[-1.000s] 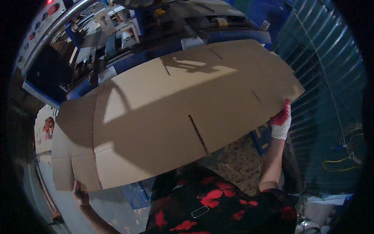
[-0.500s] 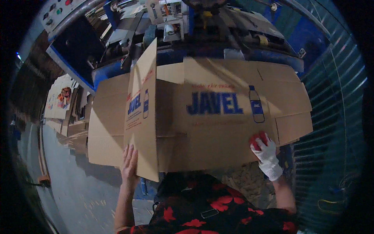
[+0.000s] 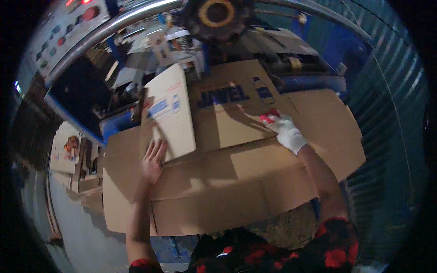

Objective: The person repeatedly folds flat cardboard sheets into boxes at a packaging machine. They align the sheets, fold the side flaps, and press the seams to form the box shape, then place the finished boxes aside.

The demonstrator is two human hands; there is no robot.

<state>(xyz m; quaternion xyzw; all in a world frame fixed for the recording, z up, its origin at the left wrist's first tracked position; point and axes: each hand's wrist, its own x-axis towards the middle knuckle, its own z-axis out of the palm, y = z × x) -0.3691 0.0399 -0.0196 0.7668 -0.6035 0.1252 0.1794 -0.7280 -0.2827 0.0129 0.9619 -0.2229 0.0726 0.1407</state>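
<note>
Dim workshop bkgd w/ machinery (image 3: 218, 18); left hand (image 3: 152, 161) & gloved right hand (image 3: 284, 129) both flat-open on cardboard box (image 3: 236, 182).

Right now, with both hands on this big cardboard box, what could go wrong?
1. The bare left hand lies flat at the edge of the raised flap; a slip along the cardboard edge could cut it.
2. The cardboard box is wide and only partly folded, held by the left hand and the gloved right hand, so it might sag or swing.
3. The machine sits close behind; the box could catch it.
</note>
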